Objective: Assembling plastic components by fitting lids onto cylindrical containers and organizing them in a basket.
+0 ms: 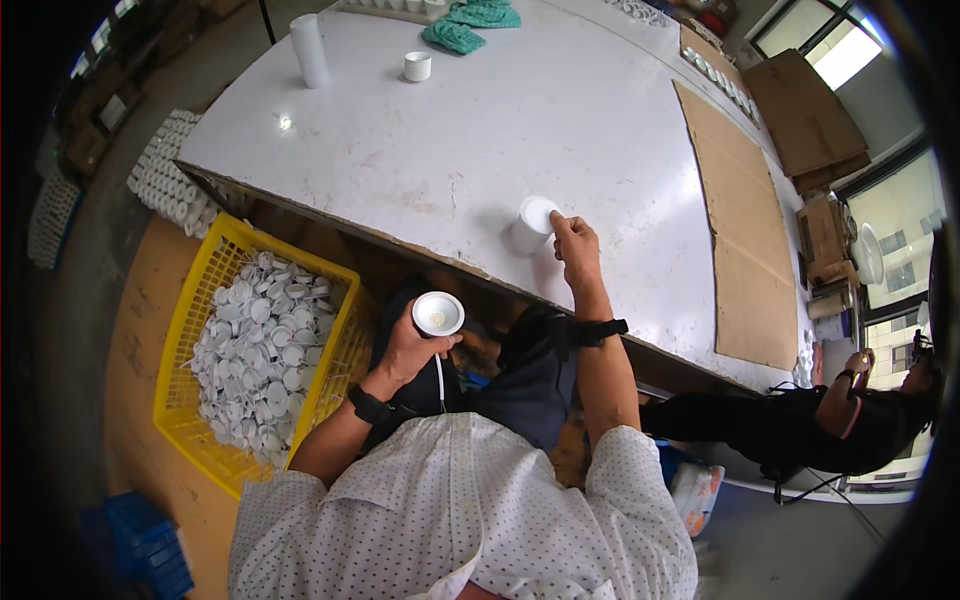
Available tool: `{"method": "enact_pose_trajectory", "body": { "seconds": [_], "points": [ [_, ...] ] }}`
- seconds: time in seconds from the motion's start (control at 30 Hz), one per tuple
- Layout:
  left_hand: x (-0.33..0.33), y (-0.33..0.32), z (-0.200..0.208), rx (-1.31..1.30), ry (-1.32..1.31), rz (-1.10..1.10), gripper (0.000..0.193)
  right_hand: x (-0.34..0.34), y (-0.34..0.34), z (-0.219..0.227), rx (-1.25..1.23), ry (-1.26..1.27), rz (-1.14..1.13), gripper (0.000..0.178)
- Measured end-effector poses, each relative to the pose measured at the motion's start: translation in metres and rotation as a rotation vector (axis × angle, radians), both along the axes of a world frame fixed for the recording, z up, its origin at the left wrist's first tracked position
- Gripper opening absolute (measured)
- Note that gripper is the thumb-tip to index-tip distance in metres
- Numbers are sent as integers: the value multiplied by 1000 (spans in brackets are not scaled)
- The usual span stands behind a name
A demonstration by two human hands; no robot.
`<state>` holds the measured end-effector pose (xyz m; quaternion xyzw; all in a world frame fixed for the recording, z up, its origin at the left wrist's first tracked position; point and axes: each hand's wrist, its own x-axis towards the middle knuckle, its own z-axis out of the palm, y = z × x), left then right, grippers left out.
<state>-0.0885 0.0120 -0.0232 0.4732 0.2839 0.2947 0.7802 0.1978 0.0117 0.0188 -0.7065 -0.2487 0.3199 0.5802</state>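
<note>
My left hand (408,350) is wrapped round a white round downlight housing (438,313), held above my lap with its open face up. A small yellowish spot shows in the middle of its recess, and a white cable (440,380) hangs below it. Near the table's front edge, my right hand (577,248) pinches the rim of a white disc (538,213). This disc lies on top of a white translucent cylinder or stack (526,240) standing on the table. Whether the disc is loose from what is under it, I cannot tell.
Left of my legs, a yellow crate (170,385) holds many white round parts with cables (265,350). On the white table (450,130) are a tall white cylinder (309,50), a small white cup-shaped part (417,67), green cloth (470,25) and flat cardboard (735,220). Another person (830,420) stands at right.
</note>
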Motion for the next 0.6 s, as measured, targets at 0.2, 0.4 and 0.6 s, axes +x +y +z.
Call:
{"method": "enact_pose_trajectory", "body": {
  "seconds": [0.2, 0.4, 0.6],
  "points": [
    [1, 0, -3, -18, 2, -1, 52, -3, -11, 0, 132, 121, -22, 26],
    [9, -3, -5, -36, 7, -31, 54, -4, -4, 4, 175, 104, -66, 22],
    [7, -6, -2, -57, 26, -29, 55, 0, -17, 4, 192, 57, -161, 20]
  ]
}}
